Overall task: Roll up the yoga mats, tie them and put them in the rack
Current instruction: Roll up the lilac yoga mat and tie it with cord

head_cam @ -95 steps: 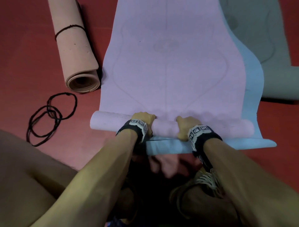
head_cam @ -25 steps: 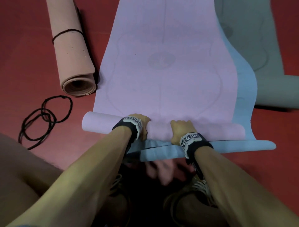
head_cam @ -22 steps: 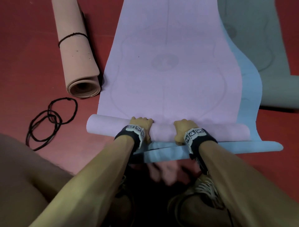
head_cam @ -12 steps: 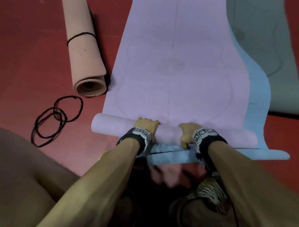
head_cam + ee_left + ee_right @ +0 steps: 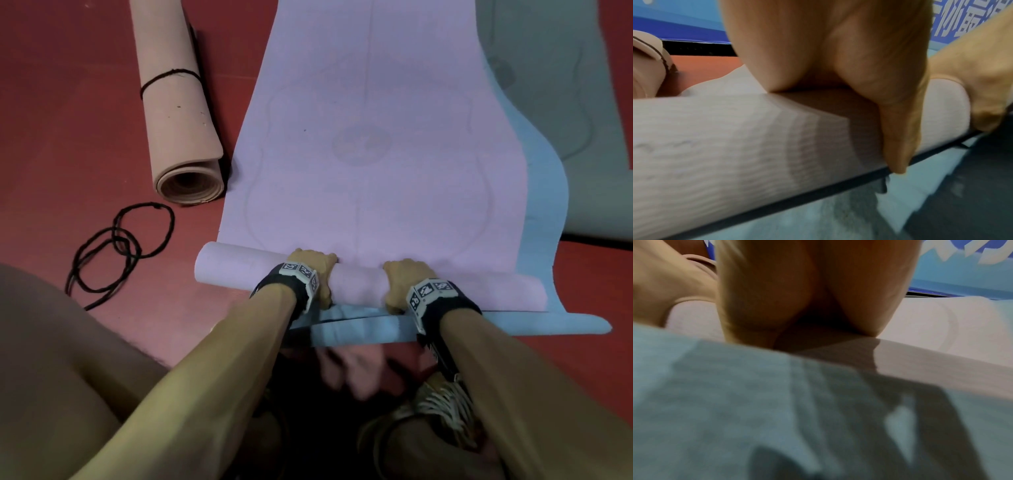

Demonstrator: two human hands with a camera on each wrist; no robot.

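Red flooring (image 5: pixel 68 120) fills the head view and carries several mats. Uppermost is the lilac mat (image 5: pixel 370 154), lying flat on a blue mat (image 5: pixel 544 205), its near end wound into a narrow roll (image 5: pixel 358 286). The left hand (image 5: pixel 313 270) and right hand (image 5: pixel 404 282) sit side by side at mid-roll, fingers curled over the top, probably to keep the winding tight and even across its width. A pink mat (image 5: pixel 178 123), already rolled and tied, lies to the left, with loose black cord (image 5: pixel 120 240) near it, likely kept for tying. A grey mat (image 5: pixel 565 102) lies at right. No rack is visible.

Left wrist view: the thumb (image 5: pixel 898 123) presses the roll's near face down toward the blue mat, a detail hidden from above.

Right wrist view: blurred; the palm bears on the roll (image 5: pixel 920 331), and finger position cannot be confirmed.
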